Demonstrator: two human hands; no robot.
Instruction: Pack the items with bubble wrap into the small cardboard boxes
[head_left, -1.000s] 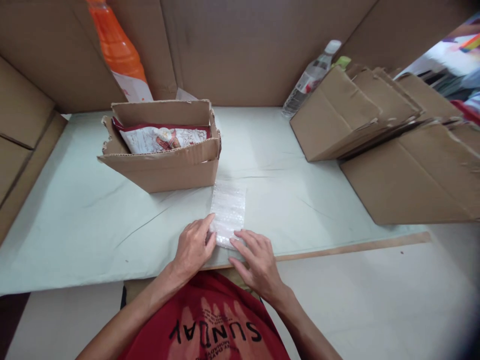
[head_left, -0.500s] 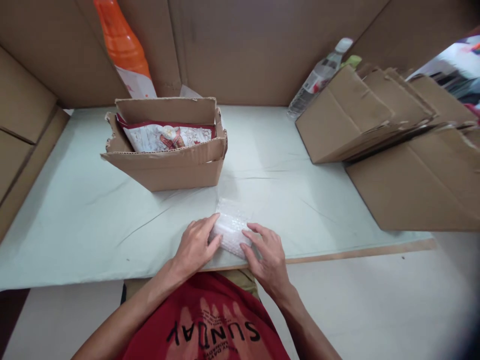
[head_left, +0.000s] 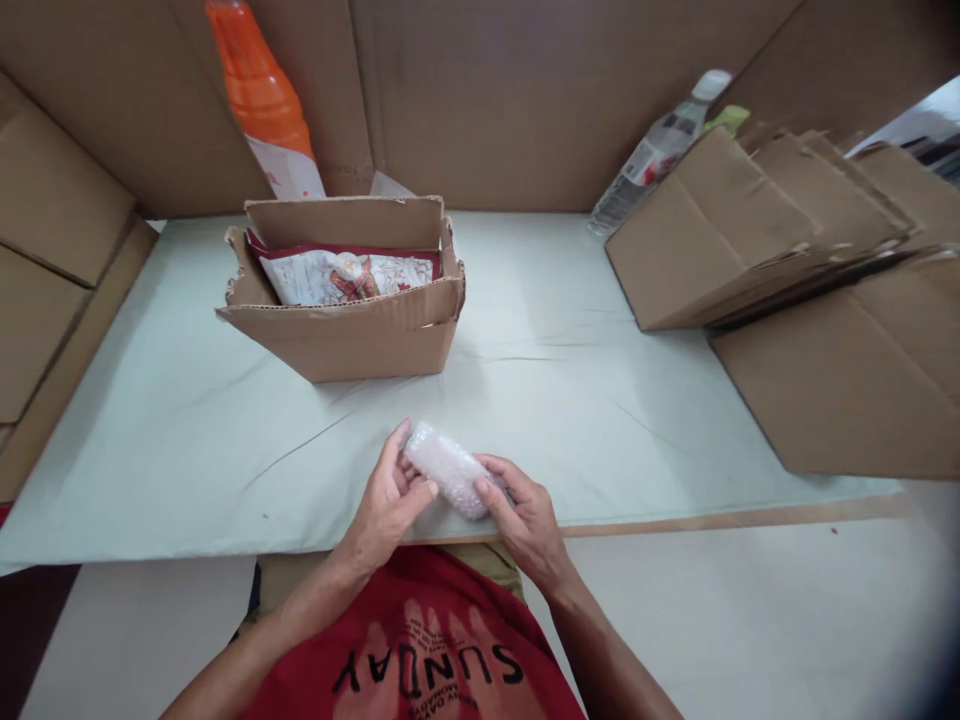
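A small, narrow bundle of clear bubble wrap (head_left: 448, 468) is between my hands, just above the front edge of the cloth-covered table. What lies inside the wrap, if anything, cannot be made out. My left hand (head_left: 390, 495) is at the bundle's left end, its fingers curled partly behind it and its thumb at the near side. On the right end, my right hand (head_left: 521, 510) has its thumb on top and its fingers round the far side. The bundle slants down from upper left to lower right.
Behind my hands an open cardboard box (head_left: 375, 345) holds a red and white printed packet (head_left: 352, 277). An orange bottle (head_left: 266, 95) stands behind it. More cardboard boxes (head_left: 705, 235) sit at the right, beside a clear bottle (head_left: 656, 155). Cardboard walls (head_left: 480, 100) border the pale cloth (head_left: 540, 400).
The bubble wrap, flatter and lying on the cloth before, is now a narrower bundle raised and tilted in my hands. My left fingers have moved round its left end.
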